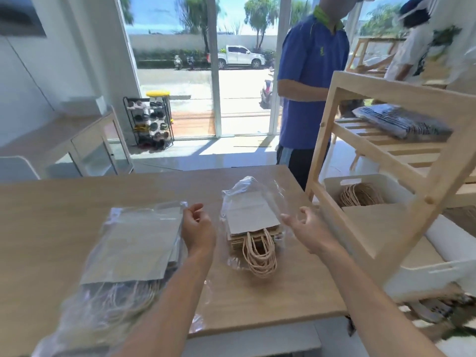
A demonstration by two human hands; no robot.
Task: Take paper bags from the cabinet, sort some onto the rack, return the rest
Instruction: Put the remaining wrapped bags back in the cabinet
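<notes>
Two stacks of paper bags in clear plastic wrap lie on the wooden table [64, 202]. The larger pack [136, 243] is at the left, its twine handles toward me. The smaller pack of brown bags [251, 217] lies in the middle, its plastic open at the near end and rope handles sticking out. My left hand [198, 228] hovers between the two packs, fingers curled and apart, holding nothing. My right hand [306, 225] is open just right of the smaller pack, fingertips at its plastic. The wooden rack [386, 161] stands at the right.
A dark wrapped pack [399, 122] lies on the rack's slatted shelf. A white bin [371, 186] below holds bags with twine handles. A person in a blue shirt [309, 81] stands beyond the table's far right corner; another person is behind the rack. A low cabinet [85, 143] is at far left.
</notes>
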